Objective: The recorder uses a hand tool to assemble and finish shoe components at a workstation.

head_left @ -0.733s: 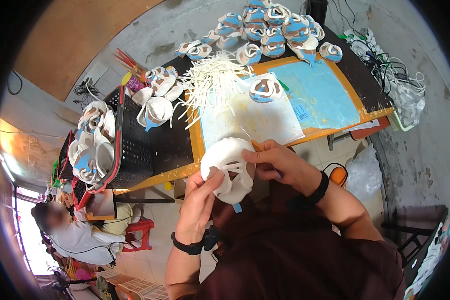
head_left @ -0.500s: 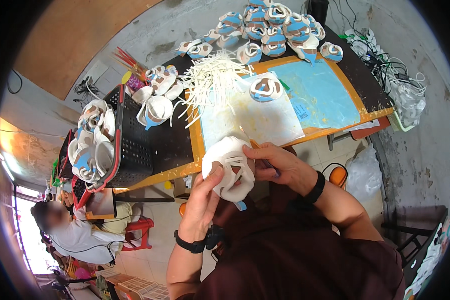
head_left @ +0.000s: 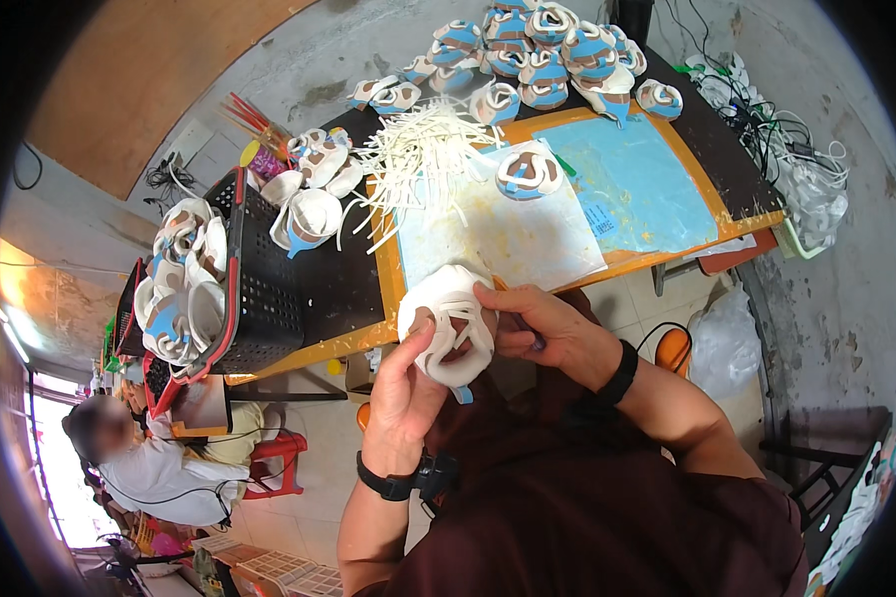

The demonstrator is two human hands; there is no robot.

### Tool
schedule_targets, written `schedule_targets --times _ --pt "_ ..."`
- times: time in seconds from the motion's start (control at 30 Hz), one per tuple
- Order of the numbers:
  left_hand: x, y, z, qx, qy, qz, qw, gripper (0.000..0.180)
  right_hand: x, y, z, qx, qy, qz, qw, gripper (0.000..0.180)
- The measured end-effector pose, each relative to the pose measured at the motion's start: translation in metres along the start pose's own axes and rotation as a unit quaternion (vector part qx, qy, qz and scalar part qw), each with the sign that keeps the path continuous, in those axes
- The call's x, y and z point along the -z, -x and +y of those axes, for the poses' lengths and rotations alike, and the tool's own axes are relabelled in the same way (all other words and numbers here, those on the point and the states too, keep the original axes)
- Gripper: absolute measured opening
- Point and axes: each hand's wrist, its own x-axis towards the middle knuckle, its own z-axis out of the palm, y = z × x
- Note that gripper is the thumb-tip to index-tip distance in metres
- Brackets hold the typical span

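Both hands hold a white and brown shoe upper (head_left: pixel 436 291) just in front of the table's near edge. White lace strands cross its opening, and a blue tab hangs from its lower end. My left hand (head_left: pixel 405 395) grips its left side, thumb on top. On the right side, my right hand (head_left: pixel 560 336) pinches the rim with thumb and fingers. That hand also keeps a slim tool with an orange handle (head_left: pixel 501 285) in its grasp; its tip is hidden. Another laced shoe upper (head_left: pixel 529 174) rests on the white sheet (head_left: pixel 508 239) beyond my hands.
White laces (head_left: pixel 423 159) lie heaped on the table. Stacked shoe uppers (head_left: pixel 543 65) stand at the back. More fill a black basket (head_left: pixel 269 269) at the left. A blue sheet (head_left: pixel 647 189) covers the right. At far left sits a person (head_left: pixel 164 478) in white.
The shoe upper has shifted slightly left and tilted, with both hands still on it. The tool's thin tip, visible above my right hand before, is now out of sight.
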Motion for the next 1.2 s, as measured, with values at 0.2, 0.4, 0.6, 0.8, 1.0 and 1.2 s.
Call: schedule_targets --times 0.2,0.4,0.6,0.8,1.0,1.2 --pt "0.001 -0.005 -0.005 -0.006 0.033 0.027 0.999 0.050 0.000 -0.002 0.001 0.025 0.021 0.017 0.999 0.024" --pt "0.004 -0.006 -0.006 -0.007 0.043 0.030 0.999 0.058 -0.003 -0.002 -0.002 0.033 0.021 -0.002 0.999 0.023" --pt "0.007 -0.010 -0.005 -0.029 0.037 0.013 0.999 0.057 0.001 -0.003 -0.002 0.014 0.004 0.002 1.000 0.023" --pt "0.026 -0.016 -0.005 -0.032 0.029 0.000 0.999 0.054 0.001 -0.004 -0.004 -0.004 -0.015 -0.024 1.000 0.023" --pt "0.015 -0.013 -0.005 -0.072 -0.054 0.031 0.995 0.045 0.004 -0.005 -0.003 -0.003 -0.024 -0.020 1.000 0.022" --pt "0.019 -0.016 -0.007 -0.127 -0.085 0.020 0.988 0.041 0.010 -0.011 0.000 0.013 -0.033 -0.002 0.999 0.021"
